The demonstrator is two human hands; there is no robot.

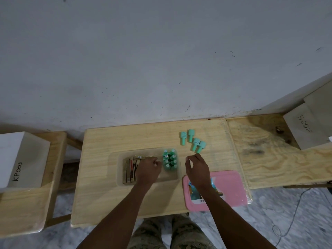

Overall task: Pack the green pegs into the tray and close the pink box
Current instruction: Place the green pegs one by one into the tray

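Pale matt wood table (100, 177), translucent plastic tray (177, 178), smooth pink plastic lid (231, 187), green plastic pegs (193, 142).

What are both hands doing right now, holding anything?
Left hand: fingers curled beside the green pegs in the tray; cannot tell if it holds one.
Right hand: open, fingers spread, holding nothing.

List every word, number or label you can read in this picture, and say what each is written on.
"KP003": handwritten on the white box at the left.
"S1005", then an unclear last character: handwritten on the grey box at the right, upside down from here.
Sticker on the pink box: print too small to read.
Labels on the green pegs: too blurred to read.
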